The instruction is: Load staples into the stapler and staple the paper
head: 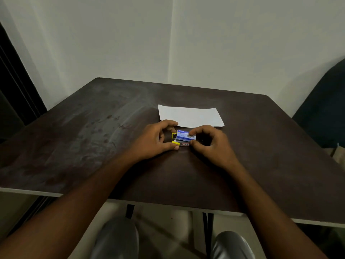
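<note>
Clearly you're early: your left hand (155, 139) pinches the stapler's (175, 143) yellow end on the table (93, 128), while your right hand (211, 143) pinches the blue staple box (184, 135) just above it. Loading looks unfinished, and the paper (190, 115) just beyond your hands still needs stapling.

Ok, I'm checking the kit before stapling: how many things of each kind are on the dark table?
White flat paper: 1
Blue cardboard staple box: 1
Yellow-and-black stapler: 1
Total: 3
</note>
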